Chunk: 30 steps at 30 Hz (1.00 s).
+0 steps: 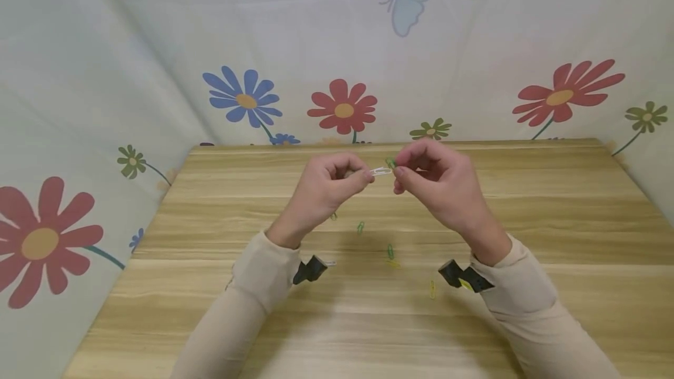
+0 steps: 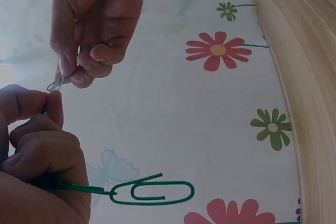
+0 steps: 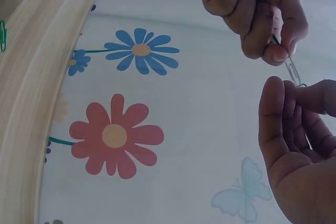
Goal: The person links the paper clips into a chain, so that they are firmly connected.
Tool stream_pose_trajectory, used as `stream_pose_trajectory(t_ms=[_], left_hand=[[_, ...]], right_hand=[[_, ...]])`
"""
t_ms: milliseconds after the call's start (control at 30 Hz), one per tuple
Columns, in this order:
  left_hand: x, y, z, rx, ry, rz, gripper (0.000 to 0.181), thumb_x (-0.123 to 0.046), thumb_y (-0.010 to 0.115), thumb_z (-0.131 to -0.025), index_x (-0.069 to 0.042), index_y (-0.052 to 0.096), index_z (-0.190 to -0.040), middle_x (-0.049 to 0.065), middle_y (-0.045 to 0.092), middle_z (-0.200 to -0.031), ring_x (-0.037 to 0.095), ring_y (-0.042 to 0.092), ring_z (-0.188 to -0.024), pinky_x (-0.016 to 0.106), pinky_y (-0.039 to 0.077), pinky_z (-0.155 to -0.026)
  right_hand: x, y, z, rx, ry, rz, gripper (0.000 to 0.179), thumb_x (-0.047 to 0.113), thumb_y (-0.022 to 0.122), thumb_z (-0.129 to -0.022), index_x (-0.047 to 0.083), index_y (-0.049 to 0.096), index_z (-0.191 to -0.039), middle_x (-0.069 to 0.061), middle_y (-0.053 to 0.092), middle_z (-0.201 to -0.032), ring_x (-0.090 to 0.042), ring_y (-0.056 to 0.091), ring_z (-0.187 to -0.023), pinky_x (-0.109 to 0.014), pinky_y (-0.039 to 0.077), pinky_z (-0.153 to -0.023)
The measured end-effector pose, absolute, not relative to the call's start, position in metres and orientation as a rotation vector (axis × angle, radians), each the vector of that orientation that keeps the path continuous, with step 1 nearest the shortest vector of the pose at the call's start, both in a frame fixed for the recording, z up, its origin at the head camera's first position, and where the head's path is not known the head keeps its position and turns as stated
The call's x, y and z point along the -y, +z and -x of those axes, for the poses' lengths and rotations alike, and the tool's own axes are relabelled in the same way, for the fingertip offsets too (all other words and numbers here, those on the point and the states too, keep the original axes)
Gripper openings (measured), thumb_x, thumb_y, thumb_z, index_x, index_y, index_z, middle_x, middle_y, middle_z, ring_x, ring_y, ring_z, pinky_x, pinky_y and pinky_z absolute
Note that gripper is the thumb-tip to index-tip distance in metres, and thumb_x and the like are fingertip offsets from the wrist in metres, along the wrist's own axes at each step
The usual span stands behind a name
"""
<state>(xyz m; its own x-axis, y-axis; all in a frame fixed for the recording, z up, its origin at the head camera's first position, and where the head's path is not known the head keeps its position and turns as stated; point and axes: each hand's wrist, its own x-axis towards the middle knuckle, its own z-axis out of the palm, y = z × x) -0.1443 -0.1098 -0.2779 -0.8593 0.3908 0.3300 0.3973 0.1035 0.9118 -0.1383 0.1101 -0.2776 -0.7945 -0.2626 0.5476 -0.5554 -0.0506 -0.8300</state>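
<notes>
My left hand [image 1: 334, 186] pinches one end of a white paper clip [image 1: 380, 172] between thumb and forefinger. Out of that fist's curled lower fingers hangs a short chain of linked green paper clips [image 2: 152, 193]. My right hand [image 1: 442, 183] pinches a green paper clip [image 1: 390, 162] at the white clip's free end, where the two overlap. Its fingertips cover much of the green clip, and I cannot tell whether the two are linked. Both hands are raised above the table, fingertips close together.
On the wooden table [image 1: 221, 303] lie loose paper clips: a green one [image 1: 360, 227], another green one [image 1: 391, 251], a yellow one [image 1: 393, 264], a second yellow one [image 1: 432, 289] and a white one [image 1: 330, 263]. A flowered cloth [image 1: 295, 34] hangs behind the table.
</notes>
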Motion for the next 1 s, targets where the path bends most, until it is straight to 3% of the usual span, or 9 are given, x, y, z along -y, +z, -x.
stream_pose_trajectory(t_ms=[400, 667, 867, 1000], left_hand=[[0.111, -0.272, 0.143, 2.336, -1.965, 0.805, 0.015, -0.016, 0.067, -0.094, -0.002, 0.071, -0.093, 0.005, 0.044, -0.063, 0.021, 0.037, -0.055, 0.029, 0.028, -0.049], [0.111, -0.270, 0.151, 2.149, -2.108, 0.873, 0.018, -0.013, 0.064, -0.093, 0.005, 0.067, -0.094, 0.003, 0.040, -0.060, 0.017, 0.029, -0.044, 0.027, 0.023, -0.042], [0.114, -0.274, 0.152, 2.299, -2.077, 1.012, 0.014, -0.011, 0.061, -0.098, 0.000, 0.068, -0.094, 0.008, 0.044, -0.063, 0.020, 0.035, -0.043, 0.029, 0.033, -0.040], [0.114, -0.274, 0.152, 2.311, -2.083, 1.211, 0.022, -0.011, 0.051, -0.104, 0.004, 0.066, -0.104, 0.013, 0.049, -0.066, 0.023, 0.042, -0.045, 0.034, 0.043, -0.042]], right_hand=[[-0.106, -0.272, 0.131, 2.025, 1.769, -0.923, 0.015, -0.018, 0.063, -0.087, -0.007, 0.064, -0.097, -0.007, 0.063, -0.086, -0.020, 0.063, -0.068, -0.027, 0.056, -0.063], [-0.115, -0.263, 0.132, 2.132, 1.499, -0.942, 0.013, -0.015, 0.063, -0.087, -0.005, 0.065, -0.094, -0.002, 0.062, -0.084, -0.014, 0.060, -0.069, -0.021, 0.053, -0.063], [-0.121, -0.259, 0.128, 2.062, 1.650, -0.939, 0.016, -0.017, 0.061, -0.087, -0.008, 0.064, -0.099, -0.009, 0.062, -0.083, -0.017, 0.062, -0.066, -0.022, 0.052, -0.061], [-0.121, -0.254, 0.125, 1.953, 1.814, -0.957, 0.019, -0.019, 0.058, -0.086, -0.012, 0.060, -0.103, -0.012, 0.061, -0.085, -0.020, 0.062, -0.066, -0.024, 0.054, -0.063]])
